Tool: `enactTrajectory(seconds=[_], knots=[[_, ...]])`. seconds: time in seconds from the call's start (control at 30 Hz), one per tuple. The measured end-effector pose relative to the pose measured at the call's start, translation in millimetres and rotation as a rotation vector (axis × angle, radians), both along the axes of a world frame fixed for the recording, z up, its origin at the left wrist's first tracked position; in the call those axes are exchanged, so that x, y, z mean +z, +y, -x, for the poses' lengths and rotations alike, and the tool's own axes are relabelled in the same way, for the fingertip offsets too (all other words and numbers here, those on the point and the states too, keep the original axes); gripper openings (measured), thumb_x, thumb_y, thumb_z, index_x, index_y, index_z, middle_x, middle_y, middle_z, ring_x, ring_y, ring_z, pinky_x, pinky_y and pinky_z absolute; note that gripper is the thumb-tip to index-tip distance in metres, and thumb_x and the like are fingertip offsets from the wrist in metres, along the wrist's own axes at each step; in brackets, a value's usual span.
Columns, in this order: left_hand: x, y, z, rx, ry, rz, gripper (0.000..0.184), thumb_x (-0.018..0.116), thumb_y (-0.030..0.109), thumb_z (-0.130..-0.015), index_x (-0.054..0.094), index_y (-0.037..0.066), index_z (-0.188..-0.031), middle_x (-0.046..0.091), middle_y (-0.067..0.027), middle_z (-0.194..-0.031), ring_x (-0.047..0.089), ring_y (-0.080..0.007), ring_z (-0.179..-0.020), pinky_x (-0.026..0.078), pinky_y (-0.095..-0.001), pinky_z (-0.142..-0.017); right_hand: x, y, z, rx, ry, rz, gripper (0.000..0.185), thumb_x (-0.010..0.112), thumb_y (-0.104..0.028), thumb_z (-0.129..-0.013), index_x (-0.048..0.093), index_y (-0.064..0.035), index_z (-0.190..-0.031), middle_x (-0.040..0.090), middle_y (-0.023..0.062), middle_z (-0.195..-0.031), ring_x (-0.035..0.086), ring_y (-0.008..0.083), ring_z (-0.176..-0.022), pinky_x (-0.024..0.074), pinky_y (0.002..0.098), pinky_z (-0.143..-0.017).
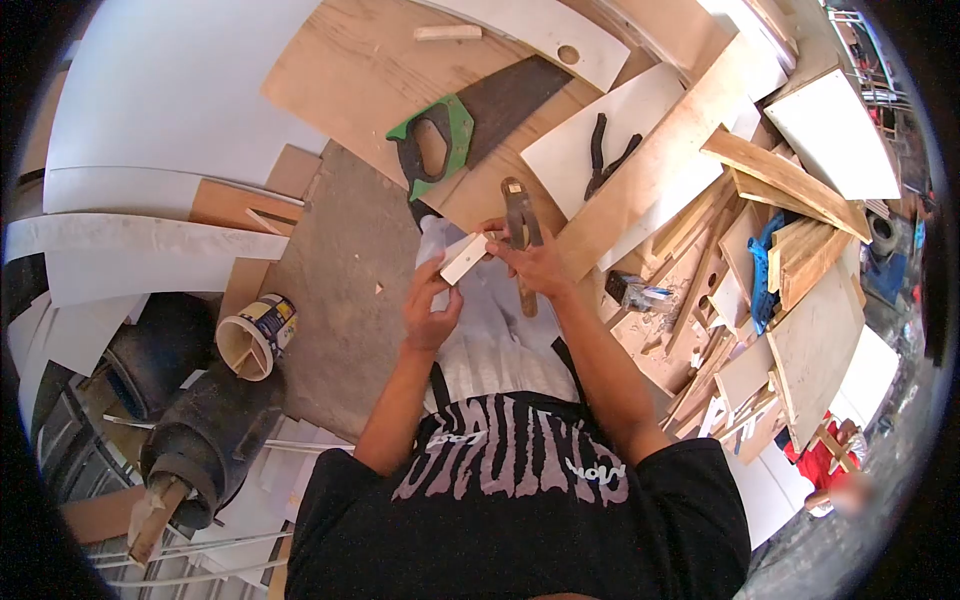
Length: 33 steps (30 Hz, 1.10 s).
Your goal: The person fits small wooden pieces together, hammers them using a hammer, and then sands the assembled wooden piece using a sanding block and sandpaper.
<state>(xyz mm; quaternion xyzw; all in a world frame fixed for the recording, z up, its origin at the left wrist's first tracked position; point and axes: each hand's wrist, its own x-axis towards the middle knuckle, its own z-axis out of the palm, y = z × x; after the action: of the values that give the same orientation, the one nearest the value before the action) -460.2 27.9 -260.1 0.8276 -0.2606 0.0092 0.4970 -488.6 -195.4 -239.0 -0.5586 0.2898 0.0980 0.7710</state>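
A small pale wooden block (465, 260) with a dark spot on its face is held between both hands above the lap. My left hand (432, 305) pinches its lower left end. The fingers of my right hand (530, 262) grip its upper right end, and a worn hammer-like tool (522, 225) lies against that palm, its length running up and down past the hand. Beyond the hands, a green-handled handsaw (440, 145) rests on a plywood sheet (350, 75). Dark pliers (607, 160) lie on a white board (560, 150) to its right.
Wooden offcuts (800, 250) and boards are piled at the right, with a blue object (765, 270) among them. A white bucket (245, 345) and a black cylindrical tank (215, 435) are at the left. Another person in red (825, 455) is at the far right.
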Motion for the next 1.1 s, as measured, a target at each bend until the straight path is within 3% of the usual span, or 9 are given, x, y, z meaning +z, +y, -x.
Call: enactTrajectory(seconds=[0.17, 0.37, 0.57, 0.67, 0.77, 0.87, 0.97, 1.07, 1.1], knots=[[27, -6, -2, 0.072, 0.078, 0.114, 0.027, 0.076, -0.009, -0.078, 0.066, 0.003, -0.1, 0.068, -0.0225, -0.136, 0.068, -0.0406, -0.124, 0.057, -0.0469, -0.104, -8, -7, -1, 0.1, 0.111, 0.07, 0.031, 0.08, -0.013, -0.093, 0.061, -0.005, -0.116, 0.075, 0.0085, -0.119, 0.074, 0.0137, -0.092, 0.0511, 0.0222, -0.055], [10, -34, -17, -0.122, -0.05, 0.132, 0.026, 0.076, -0.009, -0.082, 0.065, 0.002, -0.102, 0.069, -0.0221, -0.132, 0.067, -0.0402, -0.124, 0.056, -0.0475, -0.102, -5, -13, -1, 0.121, -0.061, -0.017, 0.043, 0.088, -0.022, -0.088, 0.072, -0.0124, -0.126, 0.077, 0.0001, -0.092, 0.059, 0.0093, -0.063, 0.0476, 0.0259, -0.055], [-6, -33, -20, -0.128, -0.082, 0.16, 0.024, 0.077, -0.01, -0.084, 0.064, 0.002, -0.1, 0.071, -0.0214, -0.129, 0.069, -0.0387, -0.121, 0.056, -0.0456, -0.101, -8, -16, -3, 0.14, -0.11, -0.016, 0.033, 0.078, 0.001, -0.088, 0.072, -0.0028, -0.12, 0.061, -0.0033, -0.083, 0.054, 0.0062, -0.068, 0.0426, 0.0244, -0.056], [-7, -29, -22, -0.172, -0.069, 0.156, 0.019, 0.075, -0.004, -0.091, 0.063, 0.004, -0.103, 0.071, -0.024, -0.129, 0.069, -0.0391, -0.121, 0.058, -0.0461, -0.097, 1, -18, -6, 0.177, -0.093, 0.048, 0.034, 0.078, 0.002, -0.087, 0.071, -0.0019, -0.119, 0.065, -0.0013, -0.087, 0.054, 0.0067, -0.067, 0.0439, 0.0246, -0.056], [-7, -28, -21, -0.173, -0.049, 0.169, 0.019, 0.075, -0.003, -0.091, 0.062, 0.003, -0.103, 0.072, -0.0242, -0.128, 0.07, -0.0387, -0.12, 0.058, -0.0468, -0.098, -14, -19, -1, 0.189, -0.209, -0.087, 0.056, 0.076, 0.003, -0.082, 0.062, -0.0023, -0.136, 0.072, 0.012, -0.126, 0.072, 0.0211, -0.107, 0.0608, 0.0337, -0.086], [-3, -28, -23, -0.169, -0.038, 0.188, 0.023, 0.078, -0.009, -0.084, 0.065, 0.002, -0.099, 0.072, -0.0223, -0.128, 0.069, -0.0388, -0.122, 0.056, -0.0467, -0.103, -27, -17, 2, 0.15, -0.199, -0.152, 0.058, 0.07, 0.005, -0.08, 0.059, 0.001, -0.137, 0.068, 0.0177, -0.134, 0.071, 0.027, -0.112, 0.0606, 0.0401, -0.097], [9, -29, -25, -0.156, -0.043, 0.153, 0.022, 0.083, -0.004, -0.081, 0.073, 0.002, -0.1, 0.073, -0.0193, -0.122, 0.071, -0.0352, -0.113, 0.055, -0.0449, -0.099, -28, -16, 2, 0.118, -0.297, -0.231, 0.058, 0.07, 0.006, -0.081, 0.057, 0.0012, -0.138, 0.068, 0.0189, -0.134, 0.072, 0.0277, -0.111, 0.061, 0.0403, -0.095], [35, -30, -23, -0.005, -0.057, -0.062, 0.024, 0.086, 0.0, -0.078, 0.079, 0.005, -0.1, 0.074, -0.0129, -0.109, 0.07, -0.0298, -0.098, 0.052, -0.0408, -0.092, -12, -11, -5, -0.01, -0.243, -0.148, 0.027, 0.076, 0.009, -0.085, 0.071, -0.0001, -0.11, 0.071, 0.0065, -0.094, 0.057, 0.0086, -0.066, 0.0467, 0.0249, -0.055], [38, -32, -27, -0.006, -0.005, 0.004, 0.025, 0.086, 0.0, -0.077, 0.081, 0.007, -0.101, 0.072, -0.0102, -0.104, 0.068, -0.0279, -0.094, 0.051, -0.0389, -0.089, -9, -17, -5, 0.119, -0.212, -0.066, 0.037, 0.07, 0.01, -0.088, 0.064, 0.0007, -0.124, 0.07, 0.0127, -0.112, 0.065, 0.0178, -0.087, 0.0546, 0.0313, -0.072]])
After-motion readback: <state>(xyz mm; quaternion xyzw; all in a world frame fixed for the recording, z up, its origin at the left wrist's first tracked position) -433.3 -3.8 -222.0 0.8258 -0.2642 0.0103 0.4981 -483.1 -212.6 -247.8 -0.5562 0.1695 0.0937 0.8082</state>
